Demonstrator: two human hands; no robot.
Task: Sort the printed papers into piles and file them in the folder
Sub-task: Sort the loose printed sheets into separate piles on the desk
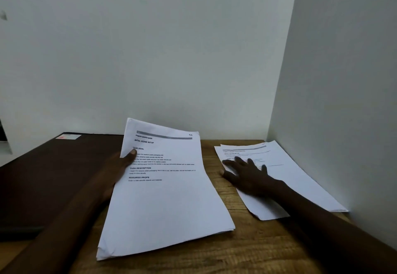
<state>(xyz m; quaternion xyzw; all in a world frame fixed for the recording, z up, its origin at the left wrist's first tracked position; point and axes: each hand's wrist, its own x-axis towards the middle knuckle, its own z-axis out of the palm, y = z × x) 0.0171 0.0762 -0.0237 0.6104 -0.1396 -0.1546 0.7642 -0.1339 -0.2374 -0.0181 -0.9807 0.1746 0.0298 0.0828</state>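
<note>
Plainly the stack of printed papers [165, 190] is light and limp: its far end is lifted off the wooden worktop [223, 250] and bows a little, so I judge it would sag or fan apart if taken by a corner, and is best held along a long edge with the thumb on top and the fingers beneath. That is how the left hand [120, 166] has it, thumb pressed on the left margin by the heading, the other fingers hidden behind the sheets, the forearm coming in low from the left. To the right, near the wall, a smaller pile of sheets [285, 166] lies flat; the right hand [247, 172] rests palm-down on it, fingers spread and gripping nothing. A dark closed folder [53, 172] lies at the left.
</note>
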